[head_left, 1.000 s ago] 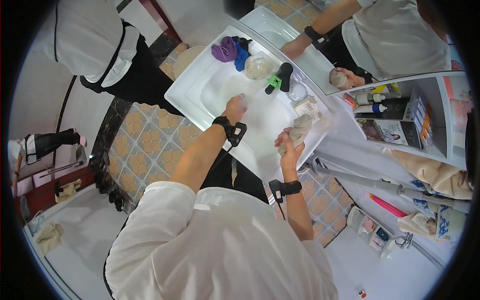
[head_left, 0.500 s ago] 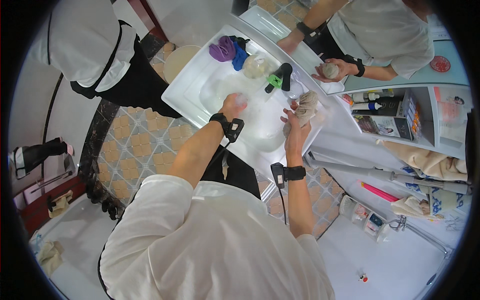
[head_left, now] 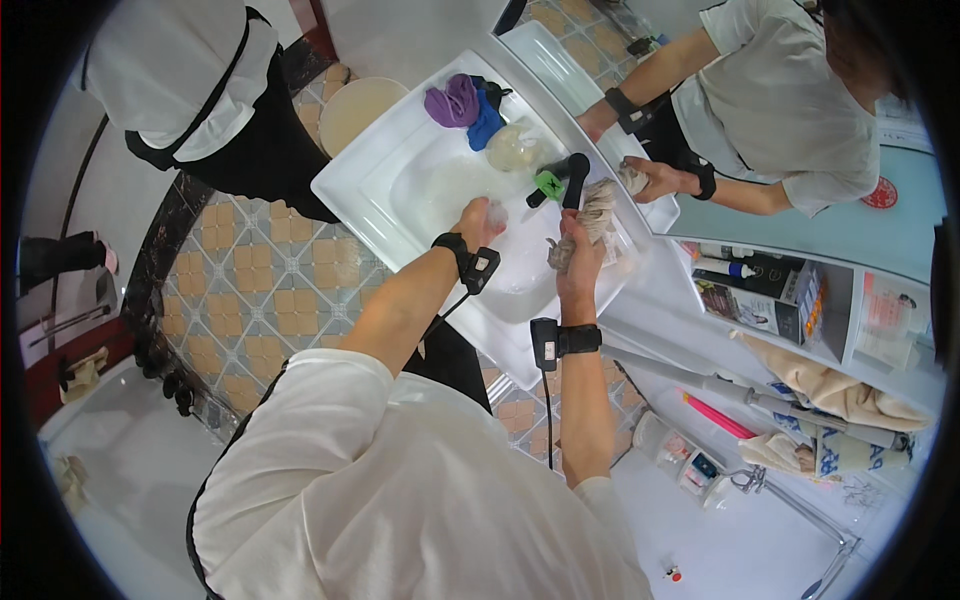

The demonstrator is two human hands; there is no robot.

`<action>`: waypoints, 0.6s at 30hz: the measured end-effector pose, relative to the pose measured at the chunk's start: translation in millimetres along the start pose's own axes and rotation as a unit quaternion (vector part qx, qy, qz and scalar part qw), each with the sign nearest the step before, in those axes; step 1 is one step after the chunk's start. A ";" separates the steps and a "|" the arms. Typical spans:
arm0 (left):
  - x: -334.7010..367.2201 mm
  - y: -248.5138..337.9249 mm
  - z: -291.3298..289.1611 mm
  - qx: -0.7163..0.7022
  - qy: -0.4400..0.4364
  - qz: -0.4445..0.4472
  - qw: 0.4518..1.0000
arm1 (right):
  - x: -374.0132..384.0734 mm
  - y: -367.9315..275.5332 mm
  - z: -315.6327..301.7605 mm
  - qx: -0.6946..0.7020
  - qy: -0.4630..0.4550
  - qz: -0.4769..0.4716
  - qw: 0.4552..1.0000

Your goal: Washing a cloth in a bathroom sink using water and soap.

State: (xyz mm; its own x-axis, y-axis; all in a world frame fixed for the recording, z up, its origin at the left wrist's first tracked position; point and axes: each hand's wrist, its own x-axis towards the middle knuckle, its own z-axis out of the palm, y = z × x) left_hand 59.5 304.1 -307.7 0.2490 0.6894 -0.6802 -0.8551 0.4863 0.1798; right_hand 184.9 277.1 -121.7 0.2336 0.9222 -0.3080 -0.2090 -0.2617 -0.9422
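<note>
A white washbasin (head_left: pixel 360 165) holds whitish, sudsy water. My left hand (head_left: pixel 480 222) is low inside it with curled fingers. A pale, foamy-looking blob touches those fingertips; whether it is suds or a held thing, I cannot make out. On the right side of the basin, my right hand (head_left: pixel 580 262) is closed around a bunched grey-beige cloth (head_left: pixel 597 208), part of which hangs below the fingers. Right beside the cloth stands the black faucet (head_left: pixel 576 172), with a green piece (head_left: pixel 549 185) on it. My right fingertips reach close to the faucet.
Purple cloth (head_left: pixel 452 102) and blue cloth (head_left: pixel 485 124) lie at the basin's far rim, beside a translucent yellowish bag-like lump (head_left: pixel 514 148). A mirror (head_left: pixel 820 215) and open shelf (head_left: pixel 850 310) are on the right. Another person (head_left: pixel 230 130) stands at left near a round tub (head_left: pixel 358 112).
My right hand has brought the cloth up against the faucet, and its fingers have closed more around it. My left hand stays low in the basin. The whole view has shifted slightly.
</note>
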 end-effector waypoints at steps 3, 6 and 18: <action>3.4 -2.7 7.2 0.014 0.032 -0.003 0.999 | 6.9 -2.8 2.8 0.066 0.021 -0.005 0.998; 13.1 2.0 -7.6 0.001 0.006 0.028 1.000 | 7.5 -19.6 23.3 0.126 0.008 -0.022 0.992; 16.8 -4.9 13.0 0.014 0.064 -0.020 0.998 | -28.2 -4.3 -6.7 0.016 -0.041 0.002 0.999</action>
State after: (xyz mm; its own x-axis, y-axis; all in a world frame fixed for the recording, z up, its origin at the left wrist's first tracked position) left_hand 73.8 320.3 -310.8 0.2213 0.5963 -0.7717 -0.8320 0.5282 0.1695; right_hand 185.5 250.3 -109.8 0.1552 0.9414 -0.2994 -0.2412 -0.2578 -0.9356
